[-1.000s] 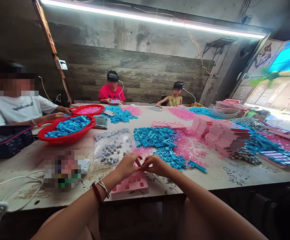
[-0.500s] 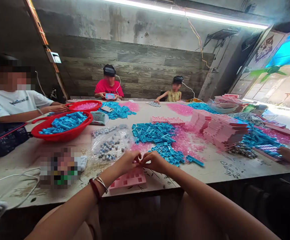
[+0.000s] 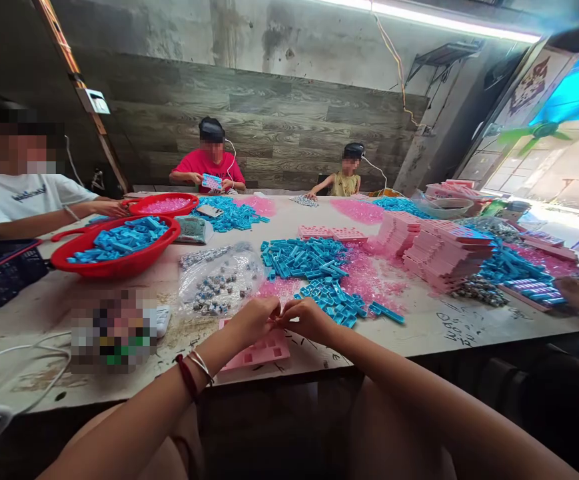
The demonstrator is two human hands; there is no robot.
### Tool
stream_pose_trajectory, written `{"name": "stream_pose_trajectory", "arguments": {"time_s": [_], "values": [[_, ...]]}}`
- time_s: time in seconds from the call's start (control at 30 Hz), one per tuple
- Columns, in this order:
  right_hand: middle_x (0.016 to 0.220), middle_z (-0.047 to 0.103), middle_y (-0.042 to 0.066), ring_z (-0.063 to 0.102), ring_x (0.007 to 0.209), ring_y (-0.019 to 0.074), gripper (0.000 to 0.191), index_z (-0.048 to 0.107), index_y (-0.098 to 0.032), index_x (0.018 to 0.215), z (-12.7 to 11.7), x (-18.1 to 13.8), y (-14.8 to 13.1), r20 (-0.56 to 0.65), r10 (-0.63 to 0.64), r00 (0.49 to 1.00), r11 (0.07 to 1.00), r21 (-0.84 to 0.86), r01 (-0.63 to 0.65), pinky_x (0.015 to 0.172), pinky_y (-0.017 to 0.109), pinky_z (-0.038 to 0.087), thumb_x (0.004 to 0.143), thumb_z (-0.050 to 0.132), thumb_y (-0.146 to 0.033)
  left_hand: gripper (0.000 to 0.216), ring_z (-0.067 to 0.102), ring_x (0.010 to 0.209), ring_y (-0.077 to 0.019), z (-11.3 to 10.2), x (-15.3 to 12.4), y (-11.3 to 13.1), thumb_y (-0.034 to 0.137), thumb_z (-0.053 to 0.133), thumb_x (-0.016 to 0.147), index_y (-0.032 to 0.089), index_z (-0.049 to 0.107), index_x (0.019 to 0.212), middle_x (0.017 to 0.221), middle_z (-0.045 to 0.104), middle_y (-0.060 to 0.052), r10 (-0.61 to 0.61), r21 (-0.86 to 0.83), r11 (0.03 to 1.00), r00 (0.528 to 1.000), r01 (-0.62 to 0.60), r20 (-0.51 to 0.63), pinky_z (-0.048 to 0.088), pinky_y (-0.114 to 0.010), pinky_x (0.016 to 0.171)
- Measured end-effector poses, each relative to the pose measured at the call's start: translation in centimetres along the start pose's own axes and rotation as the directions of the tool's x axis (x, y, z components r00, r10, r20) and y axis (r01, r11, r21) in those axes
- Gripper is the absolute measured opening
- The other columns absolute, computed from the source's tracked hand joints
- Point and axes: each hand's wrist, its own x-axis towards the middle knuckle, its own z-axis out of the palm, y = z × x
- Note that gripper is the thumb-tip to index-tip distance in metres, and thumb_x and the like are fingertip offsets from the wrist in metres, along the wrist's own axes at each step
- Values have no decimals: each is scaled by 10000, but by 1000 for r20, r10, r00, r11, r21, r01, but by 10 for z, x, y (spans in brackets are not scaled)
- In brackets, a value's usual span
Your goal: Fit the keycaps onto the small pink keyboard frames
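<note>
My left hand (image 3: pixel 255 319) and my right hand (image 3: pixel 310 319) meet fingertip to fingertip, both closed in a pinch. Whatever sits between the fingers is too small and hidden to name. Below them, at the table's front edge, lies a pink plastic tray (image 3: pixel 269 352) with square openings, partly covered by my left hand and wrist. Just beyond my right hand is a heap of blue plastic pieces (image 3: pixel 333 300), with small clear pink pieces (image 3: pixel 369 283) around it. A clear plastic bag with small metallic parts (image 3: pixel 219 290) lies past my left hand.
Stacked pink trays (image 3: pixel 444 257) stand to the right. A red basket of blue pieces (image 3: pixel 114 270) is at the left, near a white cable (image 3: pixel 24 350). Co-workers sit at the left and across the table; another person's hand (image 3: pixel 576 297) reaches in at the right.
The view has shifted slightly. My hands remain pinched together over the pink tray. Across the table, the person in red has moved the blue-and-pink piece a little, and the right-hand co-worker's hand has shifted.
</note>
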Motion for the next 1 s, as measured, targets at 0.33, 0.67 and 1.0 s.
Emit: {"name": "stream_pose_trajectory", "arguments": {"time_s": [0.33, 0.67, 1.0], "values": [[692, 686, 55, 622, 592, 135, 100, 721, -181, 701, 1, 2, 4, -12, 24, 1000, 999, 22, -23, 544, 211, 436, 744, 658, -247, 107, 592, 736, -168, -1, 1, 3, 96, 534, 724, 150, 561, 813, 781, 640, -39, -56, -15, 998, 998, 57, 16, 415, -241, 644], [714, 705, 39, 648, 635, 148, 102, 725, -183, 717, -4, 5, 7, 70, 131, 989, 990, 45, -135, 598, 215, 463, 713, 681, -275, 131, 599, 673, -153, -8, 10, -5, 125, 594, 673, 128, 584, 804, 738, 659, -35, -28, -54, 998, 996, 33, 83, 409, -219, 591], [1094, 637, 91, 575, 1025, 210, 347, 637, -175, 1064, -8, 12, 12, -59, 179, 982, 940, -285, -188, 878, 354, 462, 779, 488, -45, 265, 604, 916, -215, -48, -5, -46, 92, 433, 782, 122, 610, 976, 977, 656, -114, -389, 187, 893, 911, 410, -140, 439, -290, 792]]}}
